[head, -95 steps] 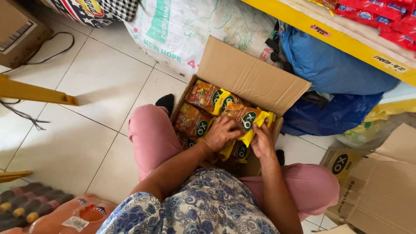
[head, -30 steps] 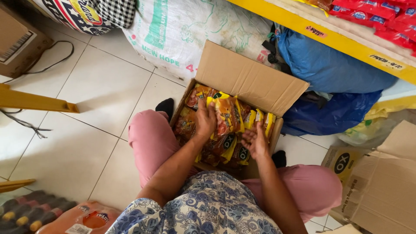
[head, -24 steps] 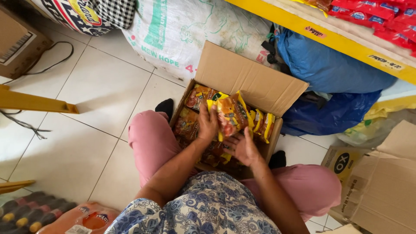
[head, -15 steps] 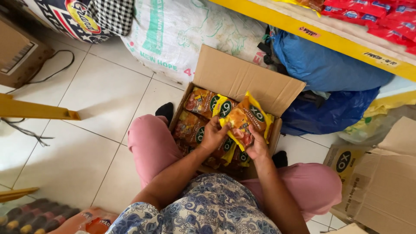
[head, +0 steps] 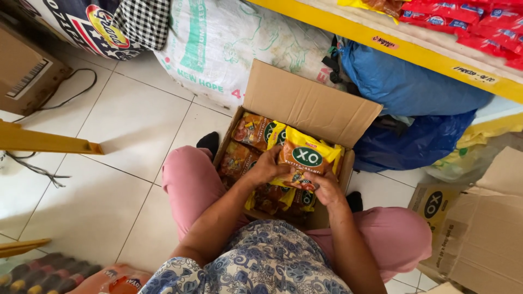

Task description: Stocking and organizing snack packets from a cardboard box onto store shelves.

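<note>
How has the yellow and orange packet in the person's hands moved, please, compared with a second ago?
Yes. The packet stood upright against the left hand then; now it is turned label up, held by both hands, right hand too, over the cardboard box.

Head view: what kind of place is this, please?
Probably a small shop or its stockroom. A yellow shelf holds rows of red packets, an open carton on the tiled floor is full of snack packs, and big sacks lie behind it.

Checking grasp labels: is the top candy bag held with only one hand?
No, both the left hand and the right hand grip the yellow-and-orange candy bag above the open cardboard box.
</note>
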